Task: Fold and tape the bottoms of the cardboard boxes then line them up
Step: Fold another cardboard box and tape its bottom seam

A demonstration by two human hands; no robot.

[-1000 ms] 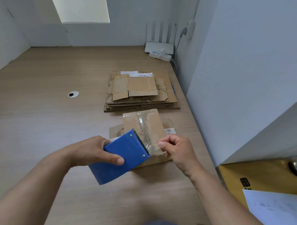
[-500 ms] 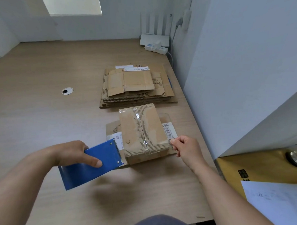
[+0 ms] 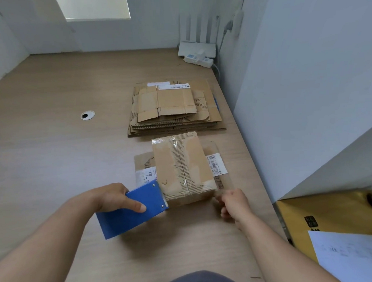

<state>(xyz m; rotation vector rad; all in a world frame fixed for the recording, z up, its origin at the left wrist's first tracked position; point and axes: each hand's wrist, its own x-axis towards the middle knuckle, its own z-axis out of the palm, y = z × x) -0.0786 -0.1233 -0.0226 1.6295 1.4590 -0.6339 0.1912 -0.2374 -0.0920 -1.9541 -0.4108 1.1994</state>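
A pale wooden table fills most of the frame, closed in by white walls, with a bright window at the upper left. A white router and a power strip are set at the far end, upper centre, and a round cable hole is seen at the left. A stack of flattened boxes lies at the centre. Just below it the folded box is stood bottom up on a flat piece of cardboard, its seam covered by clear tape. A yellow case and a sheet of paper are seen at the lower right.

The blue tape dispenser is gripped by the left hand. The right hand is curled and blurred; whether tape is pinched cannot be told.

Compared with half a second ago, the dispenser has been brought from the lower left up to the box's near left corner, and the right hand has been lowered to the near right corner.
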